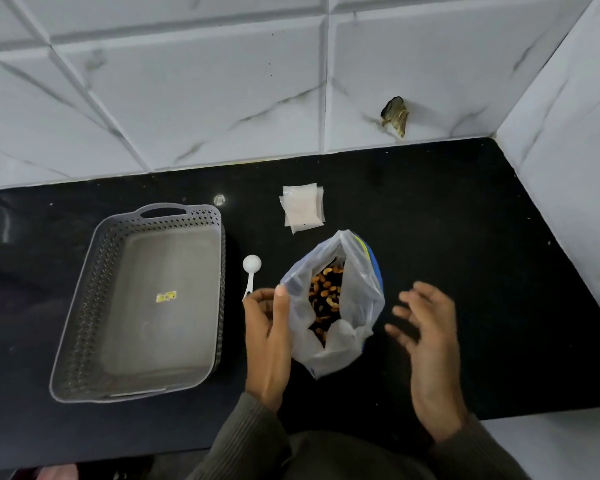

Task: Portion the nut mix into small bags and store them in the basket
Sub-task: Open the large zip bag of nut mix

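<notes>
Left hand (269, 341) pinches rim of nut bag (347, 327); bag mouth gapes just right of grip. Right hand (426, 337) slack, holding nothing, near bag's other side.

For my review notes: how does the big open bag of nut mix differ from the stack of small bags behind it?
The large bag stands upright with its mouth open; the small bags lie flat in a stack. The large bag holds nut mix; the small bags look empty. The left hand pinches the large bag's rim; nothing touches the small bags. Both are translucent plastic on the black counter.
</notes>
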`<state>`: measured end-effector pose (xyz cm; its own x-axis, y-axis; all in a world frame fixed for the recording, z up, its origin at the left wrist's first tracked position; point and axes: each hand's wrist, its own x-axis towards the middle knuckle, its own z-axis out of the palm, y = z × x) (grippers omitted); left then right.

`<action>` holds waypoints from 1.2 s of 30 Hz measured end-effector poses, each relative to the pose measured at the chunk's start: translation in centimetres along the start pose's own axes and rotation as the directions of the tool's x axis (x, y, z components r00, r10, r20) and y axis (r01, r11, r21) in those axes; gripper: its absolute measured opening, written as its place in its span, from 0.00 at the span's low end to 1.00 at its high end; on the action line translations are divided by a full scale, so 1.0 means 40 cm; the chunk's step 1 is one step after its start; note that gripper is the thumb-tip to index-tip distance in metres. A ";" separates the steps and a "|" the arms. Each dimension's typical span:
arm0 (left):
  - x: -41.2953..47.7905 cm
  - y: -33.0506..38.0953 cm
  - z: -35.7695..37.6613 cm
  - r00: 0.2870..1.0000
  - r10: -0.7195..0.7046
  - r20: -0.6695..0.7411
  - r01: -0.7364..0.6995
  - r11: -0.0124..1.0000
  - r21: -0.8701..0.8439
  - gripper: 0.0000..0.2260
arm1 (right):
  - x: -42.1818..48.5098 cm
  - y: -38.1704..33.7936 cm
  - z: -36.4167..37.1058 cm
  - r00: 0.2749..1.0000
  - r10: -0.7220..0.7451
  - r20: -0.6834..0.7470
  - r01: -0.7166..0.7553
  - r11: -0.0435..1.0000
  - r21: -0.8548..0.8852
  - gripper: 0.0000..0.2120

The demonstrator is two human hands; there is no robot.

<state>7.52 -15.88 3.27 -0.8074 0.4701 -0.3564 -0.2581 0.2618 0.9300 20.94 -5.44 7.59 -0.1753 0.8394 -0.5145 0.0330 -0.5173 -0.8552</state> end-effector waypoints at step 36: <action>0.092 0.069 0.028 0.774 0.490 0.402 -0.623 0.470 0.626 0.20 | 0.100 -0.020 -0.044 0.920 -0.350 0.178 0.389 0.747 -0.539 0.35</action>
<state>4.44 -12.47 4.43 -0.5381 0.8305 0.1438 0.7132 0.3577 0.6028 21.93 -1.38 6.10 -0.3475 0.9235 -0.1626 0.4871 0.0296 -0.8729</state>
